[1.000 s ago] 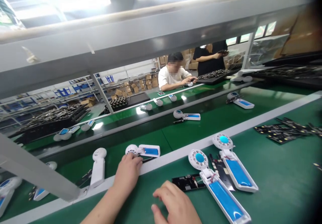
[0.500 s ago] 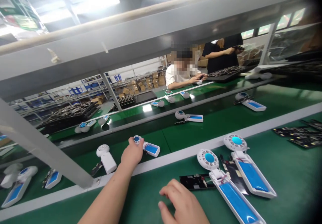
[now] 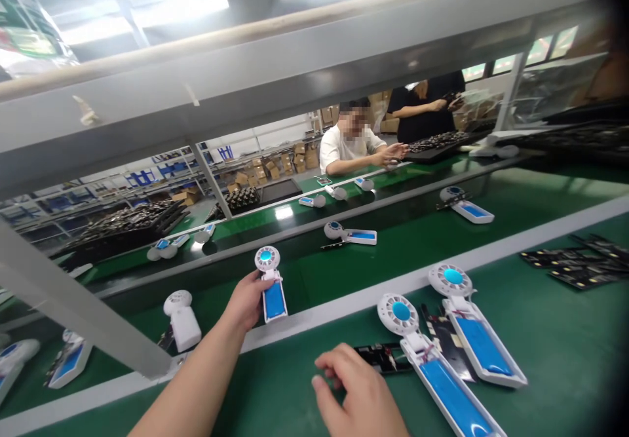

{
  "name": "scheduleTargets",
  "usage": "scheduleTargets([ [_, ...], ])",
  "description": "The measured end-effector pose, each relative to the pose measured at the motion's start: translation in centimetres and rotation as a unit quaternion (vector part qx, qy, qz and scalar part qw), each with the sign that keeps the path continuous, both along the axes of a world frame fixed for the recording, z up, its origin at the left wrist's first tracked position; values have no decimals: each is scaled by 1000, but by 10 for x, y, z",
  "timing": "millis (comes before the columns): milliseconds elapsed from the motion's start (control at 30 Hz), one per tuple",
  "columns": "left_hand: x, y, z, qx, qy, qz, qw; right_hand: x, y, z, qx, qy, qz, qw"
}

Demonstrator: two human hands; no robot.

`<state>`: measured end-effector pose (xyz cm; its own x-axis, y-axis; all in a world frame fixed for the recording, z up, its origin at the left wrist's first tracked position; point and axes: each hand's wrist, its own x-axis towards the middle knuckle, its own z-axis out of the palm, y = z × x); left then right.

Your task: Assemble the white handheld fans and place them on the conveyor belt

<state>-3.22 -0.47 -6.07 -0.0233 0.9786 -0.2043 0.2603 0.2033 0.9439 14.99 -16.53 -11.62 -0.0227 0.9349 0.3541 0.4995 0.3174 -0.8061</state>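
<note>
My left hand [image 3: 247,299] grips a white handheld fan [image 3: 274,298] by its neck, over the near edge of the green conveyor belt. The fan's round head is up, and its open handle shows a blue filling. My right hand [image 3: 356,384] hovers over the green worktop, fingers curved and apart, holding nothing. Just right of it lies an opened fan [image 3: 399,316] with a black circuit board [image 3: 381,358] beside its handle. A second opened fan [image 3: 484,345] rests farther right, with another dark board [image 3: 449,342] between the two.
Several black boards [image 3: 577,270] are piled at the right. More opened fans [image 3: 361,236] lie on the belt [image 3: 314,266]. A metal post [image 3: 98,299] slants down at left, and a shelf beam [image 3: 275,76] crosses overhead. Across the line sits a person in white [image 3: 351,149].
My left hand has taken the fan up off the belt and turned it upright, closer to me. Other fans on the belt have shifted left. My right hand has barely moved.
</note>
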Motion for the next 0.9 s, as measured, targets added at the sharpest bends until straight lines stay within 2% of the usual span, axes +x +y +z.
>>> scheduleTargets([
  [100,6,-48,3,6,-68,-52,996,3,2,7,-2,70,-28,997],
  [200,17,-99,-5,4,-116,-105,988,4,2,12,-23,117,-19,993],
  [300,25,-128,-15,-5,-114,-152,982,2,0,13,-55,125,15,991],
  [400,20,-131,-21,-14,-53,-126,991,2,-1,10,-72,102,34,992],
  [500,6,-125,-23,-28,-14,-63,998,2,-1,6,-65,75,40,994],
  [567,-6,-125,-23,-20,4,-55,998,0,0,6,-57,63,48,995],
  [700,-18,-139,-25,79,84,-49,992,-5,1,6,-64,78,52,994],
  [833,-11,-154,-29,220,129,-112,960,-8,0,8,-75,81,64,992],
  [900,-6,-156,-31,257,138,-127,948,-9,-2,8,-63,67,78,993],
])
